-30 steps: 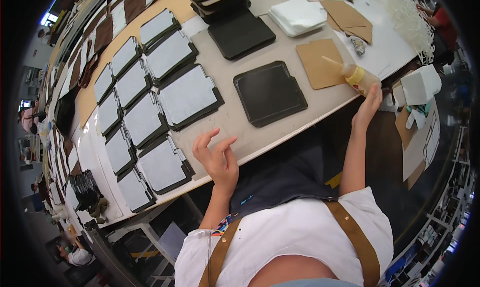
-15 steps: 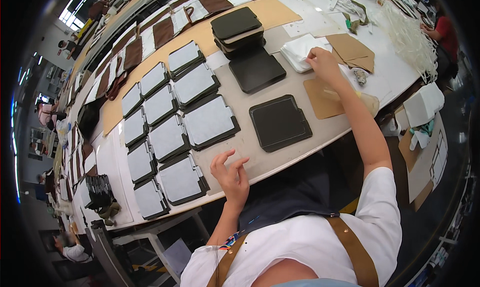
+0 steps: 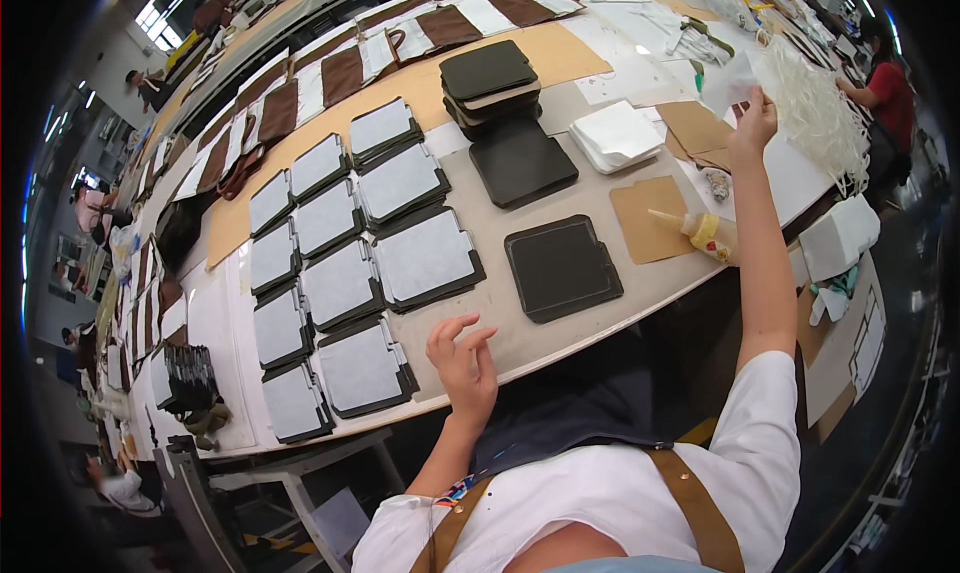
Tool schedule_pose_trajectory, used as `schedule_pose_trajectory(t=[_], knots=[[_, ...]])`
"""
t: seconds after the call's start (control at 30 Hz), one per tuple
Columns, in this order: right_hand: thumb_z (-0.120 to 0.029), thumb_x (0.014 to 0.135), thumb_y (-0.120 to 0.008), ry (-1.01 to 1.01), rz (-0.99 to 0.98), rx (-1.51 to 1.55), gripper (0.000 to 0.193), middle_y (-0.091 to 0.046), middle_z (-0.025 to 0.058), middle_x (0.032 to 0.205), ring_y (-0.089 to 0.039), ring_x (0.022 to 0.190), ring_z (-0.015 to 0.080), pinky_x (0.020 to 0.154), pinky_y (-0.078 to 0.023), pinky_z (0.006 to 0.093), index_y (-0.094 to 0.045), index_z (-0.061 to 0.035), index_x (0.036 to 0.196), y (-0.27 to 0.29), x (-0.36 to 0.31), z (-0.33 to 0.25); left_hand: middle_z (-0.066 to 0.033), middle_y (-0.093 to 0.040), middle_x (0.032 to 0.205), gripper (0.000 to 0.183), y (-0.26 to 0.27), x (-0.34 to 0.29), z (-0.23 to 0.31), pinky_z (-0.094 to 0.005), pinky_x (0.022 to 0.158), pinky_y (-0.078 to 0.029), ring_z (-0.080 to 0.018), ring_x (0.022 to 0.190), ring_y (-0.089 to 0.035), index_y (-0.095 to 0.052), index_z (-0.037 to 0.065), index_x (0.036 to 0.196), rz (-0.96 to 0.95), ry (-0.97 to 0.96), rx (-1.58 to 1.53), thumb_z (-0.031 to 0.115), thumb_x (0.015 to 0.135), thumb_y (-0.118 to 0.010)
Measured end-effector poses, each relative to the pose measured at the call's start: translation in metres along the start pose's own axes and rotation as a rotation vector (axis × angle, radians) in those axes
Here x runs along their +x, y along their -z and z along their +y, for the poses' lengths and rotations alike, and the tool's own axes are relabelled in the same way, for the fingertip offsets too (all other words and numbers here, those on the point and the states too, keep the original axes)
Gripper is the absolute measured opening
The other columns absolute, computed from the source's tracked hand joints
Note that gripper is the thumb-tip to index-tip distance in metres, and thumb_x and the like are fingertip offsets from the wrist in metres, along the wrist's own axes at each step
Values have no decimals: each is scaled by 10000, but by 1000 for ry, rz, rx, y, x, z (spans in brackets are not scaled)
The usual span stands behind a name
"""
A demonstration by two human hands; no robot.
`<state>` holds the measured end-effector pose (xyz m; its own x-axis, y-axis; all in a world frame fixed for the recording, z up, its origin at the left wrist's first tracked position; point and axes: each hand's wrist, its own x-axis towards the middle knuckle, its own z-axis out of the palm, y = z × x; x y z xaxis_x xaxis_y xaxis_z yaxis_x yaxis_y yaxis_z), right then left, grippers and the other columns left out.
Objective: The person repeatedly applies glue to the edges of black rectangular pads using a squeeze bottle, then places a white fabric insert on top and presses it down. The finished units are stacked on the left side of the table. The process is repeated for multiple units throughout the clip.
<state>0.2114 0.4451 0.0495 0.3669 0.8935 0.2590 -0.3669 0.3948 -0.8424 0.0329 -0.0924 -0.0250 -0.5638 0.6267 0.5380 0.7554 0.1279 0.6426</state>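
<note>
My right hand (image 3: 755,125) is raised at the right, its fingers pinched on a thin, see-through white sheet (image 3: 736,81). Below and left of it lies a stack of white sheets (image 3: 612,143). My left hand (image 3: 464,365) hovers by the table's front edge, fingers loosely bent and apart, holding nothing. Ahead of it to the right, a black panel (image 3: 562,270) with a notched side and a pale line around its border lies flat. Another black panel (image 3: 524,165) rests behind that one, in front of a pile of dark panels (image 3: 490,83).
Several piles of dark panels topped with grey-white sheets (image 3: 420,258) stand in rows at left. A nozzled squeeze bottle (image 3: 712,237) lies partly over a brown card (image 3: 640,213) at right. White strips (image 3: 815,113) heap beyond. Another person in red (image 3: 888,103) is at far right.
My right hand has moved from the white stack up and to the right, with a thin sheet in its fingers. The bottle shows more fully. My left hand has barely moved.
</note>
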Motion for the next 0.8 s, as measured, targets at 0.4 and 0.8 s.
schedule_pose_trajectory(t=[0.4,0.8], knots=[[-103,732,-698,1204,-1363,-429,214,-657,104,1018,-668,827,224,717,-545,338,-640,-50,931,8,-300,-134,-107,-519,1445,540,-33,90,59,-388,1128,-399,-195,1351,-494,-369,23,1508,-297,584,-1491,349,1090,-475],[-237,901,-780,25,-1187,-159,714,-580,140,1293,-534,1237,243,1021,-459,390,-406,10,1457,21,-310,-104,-59,-670,1211,474,-6,84,29,-291,979,-461,-117,1121,-600,-618,-17,1290,-197,615,-1079,392,1084,-497]])
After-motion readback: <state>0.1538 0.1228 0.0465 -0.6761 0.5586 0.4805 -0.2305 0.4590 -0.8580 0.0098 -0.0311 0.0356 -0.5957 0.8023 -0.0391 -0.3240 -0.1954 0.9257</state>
